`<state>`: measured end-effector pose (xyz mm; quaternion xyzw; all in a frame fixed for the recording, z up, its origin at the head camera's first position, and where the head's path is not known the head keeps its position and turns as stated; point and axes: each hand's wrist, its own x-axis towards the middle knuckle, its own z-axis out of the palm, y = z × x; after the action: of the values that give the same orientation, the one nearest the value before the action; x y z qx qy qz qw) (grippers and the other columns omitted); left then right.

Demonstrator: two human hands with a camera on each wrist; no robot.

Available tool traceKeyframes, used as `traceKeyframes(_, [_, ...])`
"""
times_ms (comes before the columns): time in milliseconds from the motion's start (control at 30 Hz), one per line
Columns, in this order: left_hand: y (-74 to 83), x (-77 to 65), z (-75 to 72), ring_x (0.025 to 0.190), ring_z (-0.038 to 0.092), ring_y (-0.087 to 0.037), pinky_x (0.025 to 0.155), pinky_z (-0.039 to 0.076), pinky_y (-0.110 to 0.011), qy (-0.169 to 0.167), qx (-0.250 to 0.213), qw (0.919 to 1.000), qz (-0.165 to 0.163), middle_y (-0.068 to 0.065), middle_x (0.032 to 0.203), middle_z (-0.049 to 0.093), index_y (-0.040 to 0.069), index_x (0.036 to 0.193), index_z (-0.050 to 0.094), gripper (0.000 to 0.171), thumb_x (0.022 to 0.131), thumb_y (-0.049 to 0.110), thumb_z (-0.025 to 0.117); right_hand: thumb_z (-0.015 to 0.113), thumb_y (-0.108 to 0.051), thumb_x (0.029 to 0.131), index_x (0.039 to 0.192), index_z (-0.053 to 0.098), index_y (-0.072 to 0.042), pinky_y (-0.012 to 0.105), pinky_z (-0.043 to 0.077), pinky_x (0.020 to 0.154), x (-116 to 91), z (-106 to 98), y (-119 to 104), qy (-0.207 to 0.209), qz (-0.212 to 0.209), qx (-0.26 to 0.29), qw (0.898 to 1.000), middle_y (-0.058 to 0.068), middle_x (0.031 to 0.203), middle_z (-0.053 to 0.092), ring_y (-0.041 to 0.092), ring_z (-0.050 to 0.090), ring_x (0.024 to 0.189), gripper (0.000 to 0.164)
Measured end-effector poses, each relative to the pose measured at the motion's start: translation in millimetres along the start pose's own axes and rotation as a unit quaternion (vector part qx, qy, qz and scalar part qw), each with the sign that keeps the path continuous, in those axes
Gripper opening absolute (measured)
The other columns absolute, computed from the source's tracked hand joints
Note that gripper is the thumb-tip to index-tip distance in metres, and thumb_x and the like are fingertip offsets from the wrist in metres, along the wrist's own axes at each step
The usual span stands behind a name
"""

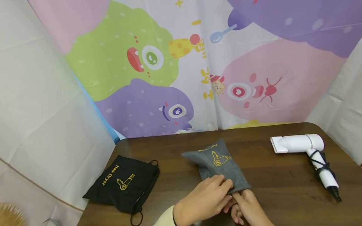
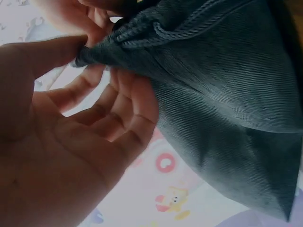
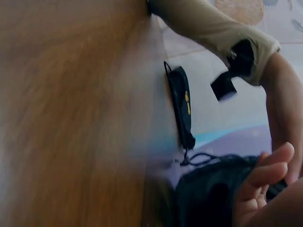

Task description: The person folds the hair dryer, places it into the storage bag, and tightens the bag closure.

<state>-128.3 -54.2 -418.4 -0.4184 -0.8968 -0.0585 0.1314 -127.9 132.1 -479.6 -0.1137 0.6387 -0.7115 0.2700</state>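
A grey cloth drawstring pouch [image 1: 210,171] with a yellow hair-dryer print stands tilted at the middle of the table, its mouth toward me. My left hand [image 1: 200,201] pinches the mouth's edge between thumb and fingers. Close beside it, my right hand [image 1: 251,208] has its thumb and index finger at the same edge, the other fingers curled below. In the left wrist view, the pouch's braided cord [image 2: 189,30] runs along the gathered mouth, near the left thumb. The inside of the pouch is hidden.
On the left of the brown wooden table [image 1: 169,188] lies a black "Hair Dryer" pouch [image 1: 113,185] with cord loops. A white hair dryer [image 1: 301,143], black cord wrapped round its handle, lies at the right. Behind hangs a cartoon-printed curtain [image 1: 198,94].
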Motion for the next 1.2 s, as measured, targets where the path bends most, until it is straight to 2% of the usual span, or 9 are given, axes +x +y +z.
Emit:
traceKeyframes(267, [-6.0, -19.8, 12.1, 0.072, 0.049, -0.006, 0.056, 0.040, -0.017, -0.097, -0.003, 0.9922, -0.078, 0.005, 0.087, 0.053, 0.017, 0.106, 0.063, 0.029, 0.094, 0.042, 0.069, 0.035, -0.011, 0.107, 0.092, 0.061, 0.016, 0.027, 0.050, 0.041, -8, -26, 3, -0.032, -0.044, -0.086, 0.995, 0.013, 0.072, 0.068, 0.006, 0.057, 0.047, 0.040])
traceKeyframes(467, [-8.8, -29.8, 26.9, 0.068, 0.052, -0.009, 0.052, 0.041, -0.021, -0.121, -0.002, 0.9863, -0.113, 0.003, 0.085, 0.056, 0.015, 0.109, 0.063, 0.027, 0.093, 0.035, 0.072, 0.049, -0.021, 0.106, 0.087, 0.067, 0.005, 0.034, 0.052, 0.043, -13, -51, -5, -0.019, -0.042, -0.203, 0.978, 0.009, 0.070, 0.068, 0.011, 0.060, 0.049, 0.037])
traceKeyframes(600, [-9.8, -33.8, 33.8, 0.065, 0.053, -0.011, 0.051, 0.042, -0.022, -0.141, -0.011, 0.9815, -0.129, 0.002, 0.085, 0.059, 0.013, 0.113, 0.062, 0.027, 0.093, 0.028, 0.071, 0.069, -0.028, 0.095, 0.076, 0.065, -0.010, 0.026, 0.046, 0.047, -17, -64, -9, 0.082, -0.065, -0.364, 0.925, -0.004, 0.059, 0.058, 0.007, 0.053, 0.049, 0.027])
traceKeyframes(700, [-10.8, -36.6, 38.7, 0.066, 0.054, -0.011, 0.051, 0.043, -0.023, -0.151, -0.022, 0.9778, -0.144, 0.002, 0.086, 0.060, 0.012, 0.117, 0.061, 0.031, 0.092, 0.027, 0.072, 0.078, -0.035, 0.085, 0.086, 0.061, -0.009, 0.024, 0.041, 0.052, -17, -72, -8, 0.148, -0.055, -0.430, 0.889, -0.002, 0.072, 0.057, 0.005, 0.048, 0.054, 0.031])
traceKeyframes(767, [-11.7, -37.2, 40.9, 0.067, 0.054, -0.011, 0.050, 0.043, -0.023, -0.156, -0.026, 0.9758, -0.151, 0.002, 0.086, 0.060, 0.012, 0.118, 0.060, 0.032, 0.093, 0.028, 0.072, 0.077, -0.036, 0.087, 0.107, 0.058, -0.002, 0.027, 0.044, 0.050, -15, -78, -6, 0.127, -0.032, -0.399, 0.908, 0.004, 0.090, 0.059, 0.009, 0.052, 0.059, 0.044])
traceKeyframes(833, [-12.1, -38.1, 42.0, 0.070, 0.057, -0.012, 0.052, 0.046, -0.023, -0.165, -0.023, 0.9735, -0.156, 0.000, 0.088, 0.062, 0.011, 0.119, 0.061, 0.034, 0.092, 0.029, 0.073, 0.072, -0.033, 0.092, 0.127, 0.048, 0.008, 0.031, 0.049, 0.049, -12, -84, -3, 0.065, -0.004, -0.324, 0.944, 0.012, 0.105, 0.060, 0.017, 0.059, 0.062, 0.059])
traceKeyframes(933, [-12.7, -39.8, 43.0, 0.072, 0.059, -0.014, 0.053, 0.047, -0.025, -0.188, -0.024, 0.9677, -0.167, -0.002, 0.089, 0.063, 0.011, 0.119, 0.062, 0.034, 0.092, 0.029, 0.074, 0.066, -0.027, 0.097, 0.142, 0.028, 0.016, 0.034, 0.051, 0.045, -7, -88, 1, -0.008, 0.049, -0.208, 0.977, 0.018, 0.107, 0.060, 0.026, 0.064, 0.064, 0.073])
traceKeyframes(1100, [-13.6, -43.6, 46.4, 0.053, 0.053, -0.008, 0.040, 0.040, -0.021, -0.210, -0.036, 0.9585, -0.189, 0.000, 0.071, 0.061, 0.008, 0.123, 0.061, 0.035, 0.093, 0.022, 0.072, 0.071, -0.014, 0.090, 0.143, 0.015, 0.021, 0.030, 0.050, 0.049, -1, -87, 4, -0.023, 0.069, -0.140, 0.987, 0.012, 0.078, 0.062, 0.019, 0.057, 0.055, 0.084])
traceKeyframes(1200, [-15.9, -46.0, 45.7, 0.047, 0.052, -0.004, 0.038, 0.038, -0.017, -0.199, -0.040, 0.9621, -0.181, 0.001, 0.067, 0.062, 0.004, 0.122, 0.064, 0.031, 0.093, 0.015, 0.071, 0.065, -0.006, 0.088, 0.141, 0.013, 0.024, 0.026, 0.048, 0.049, 0, -86, 5, -0.030, 0.073, -0.132, 0.988, 0.008, 0.069, 0.061, 0.012, 0.051, 0.051, 0.080])
